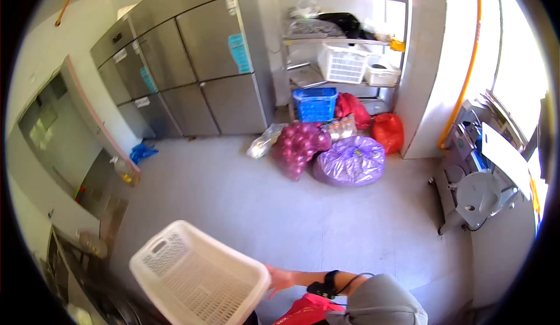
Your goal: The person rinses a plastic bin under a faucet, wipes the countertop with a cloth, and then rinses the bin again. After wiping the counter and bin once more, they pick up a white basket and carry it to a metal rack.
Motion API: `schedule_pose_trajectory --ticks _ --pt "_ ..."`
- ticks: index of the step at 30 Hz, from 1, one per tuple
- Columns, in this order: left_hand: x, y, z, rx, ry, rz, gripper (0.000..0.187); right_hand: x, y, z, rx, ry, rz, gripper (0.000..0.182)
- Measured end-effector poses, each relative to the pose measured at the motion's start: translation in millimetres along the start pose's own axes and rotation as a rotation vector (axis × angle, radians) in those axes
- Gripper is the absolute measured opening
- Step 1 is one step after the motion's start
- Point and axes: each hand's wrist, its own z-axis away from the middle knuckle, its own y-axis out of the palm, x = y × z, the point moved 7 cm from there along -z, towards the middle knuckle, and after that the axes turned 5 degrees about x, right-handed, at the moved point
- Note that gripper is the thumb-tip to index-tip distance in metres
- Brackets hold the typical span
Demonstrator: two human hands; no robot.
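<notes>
A white plastic basket [210, 275] with perforated walls and a slotted base is held low at the front, tilted, and I see nothing inside it. At its right end my right hand [280, 280] is closed on the rim, with some of the fingers hidden behind the basket wall. A dark device is strapped to my right wrist, with a cable running up the grey sleeve. My left hand is out of sight, past or behind the basket's left side.
Ahead on the floor lie a net bag of onions [298, 144], a purple bag [351, 162] and a red bag [388, 132]. A metal rack [344, 41] stands behind them. Steel refrigerators [219, 57] line the back wall. A wheeled grey machine [475, 194] stands right; bottles [125, 170] sit left.
</notes>
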Motion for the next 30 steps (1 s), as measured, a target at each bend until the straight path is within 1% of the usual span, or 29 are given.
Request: schedule_pose_trajectory --ticks 1,3,5,6,7,9,11,13,14,17,20,21,23,24,27,28,30 --pt "-2.3 33.5 -22.8 0.030 -0.015 -0.028 0.047 14.3 -13.8 35.7 -0.011 -0.031 -0.066 0.083" --pt "-31.9 119.5 -39.6 0.153 -0.110 -0.047 0.048 34.9 -40.7 101.7 0.004 -0.241 -0.161 0.088" --pt "-66.4 210.0 -41.0 0.340 -0.128 -0.088 0.052 52.1 -62.8 162.7 -0.078 -0.522 -0.159 0.090" --pt "-69.5 250.0 -53.4 0.473 -0.042 -0.042 0.052 57.4 -68.2 188.2 -0.120 -0.651 -0.160 0.091" --pt "-69.5 290.0 -68.5 0.598 0.041 0.011 0.052 63.0 -66.9 211.5 -0.233 -0.729 -0.173 0.092" --pt "-64.9 359.1 -95.5 0.712 0.024 -0.024 0.054 77.7 -65.0 257.2 -0.460 -0.859 -0.182 0.095" --pt "-82.5 433.4 -95.8 0.758 0.119 -0.073 0.046 88.4 -86.9 286.2 -0.521 -0.943 -0.274 0.095" --pt "-124.9 510.1 -73.5 0.920 0.130 -0.124 0.040 104.3 -114.7 313.0 -0.567 -1.023 -0.331 0.094" --pt "-128.5 542.6 -75.7 0.941 0.142 -0.153 0.039 122.8 -122.9 327.7 -0.513 -1.121 -0.329 0.087" --pt "-143.6 646.2 -99.6 1.039 0.215 -0.240 0.037 168.4 -158.0 369.7 -0.515 -1.263 -0.363 0.083" --pt "-168.0 745.4 -111.5 1.143 0.361 -0.247 0.038 218.8 -168.4 406.6 -0.682 -1.352 -0.374 0.075" --pt "-172.4 774.9 -115.7 1.184 0.346 -0.252 0.038 230.4 -176.2 417.3 -0.739 -1.371 -0.404 0.073" --pt "-184.5 828.6 -118.3 1.258 0.310 -0.277 0.040 244.2 -222.3 445.1 -0.793 -1.398 -0.466 0.072" --pt "-186.5 854.9 -125.4 1.265 0.355 -0.308 0.041 253.3 -241.0 454.6 -0.806 -1.416 -0.502 0.072" --pt "-196.3 927.6 -143.2 1.286 0.404 -0.322 0.041 317.9 -245.1 487.7 -0.757 -1.427 -0.447 0.074" --pt "-213.6 948.8 -146.1 1.214 0.551 -0.325 0.041 341.8 -256.5 499.8 -0.752 -1.434 -0.440 0.073" --pt "-232.0 987.4 -155.6 1.253 0.454 -0.223 0.041 382.8 -284.8 516.7 -0.739 -1.431 -0.442 0.072"
